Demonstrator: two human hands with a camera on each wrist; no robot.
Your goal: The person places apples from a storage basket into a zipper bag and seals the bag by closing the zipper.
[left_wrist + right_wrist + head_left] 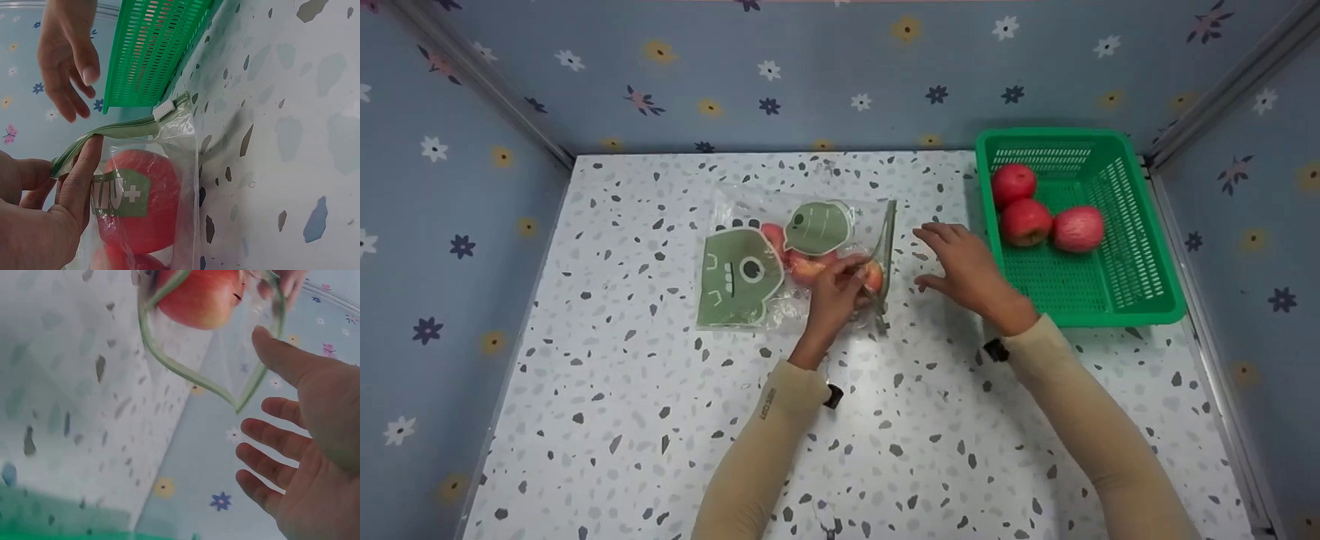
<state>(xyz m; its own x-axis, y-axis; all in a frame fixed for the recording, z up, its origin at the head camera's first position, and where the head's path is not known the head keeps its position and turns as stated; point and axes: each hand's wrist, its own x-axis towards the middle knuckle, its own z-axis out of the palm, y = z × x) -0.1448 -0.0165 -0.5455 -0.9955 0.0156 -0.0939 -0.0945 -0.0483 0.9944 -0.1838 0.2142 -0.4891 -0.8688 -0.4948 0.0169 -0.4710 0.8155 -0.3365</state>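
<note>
A clear zip bag [739,289] with green cartoon dinosaur prints lies on the speckled table, several red apples [804,270] inside. At its right end, my left hand [832,296] pinches the green zip edge [121,129] between thumb and fingers. The zip mouth [191,374] gapes in the right wrist view, with an apple [202,298] just inside. A white slider [164,110] sits near one end of the zip. My right hand [971,274] hovers between bag and basket, fingers spread and holding nothing.
A green plastic basket [1099,320] stands at the back right, near the wall. Three red apples [1078,229] lie inside, toward its left and middle. Flower-patterned walls [810,75] border the speckled table [622,420] at the back and both sides.
</note>
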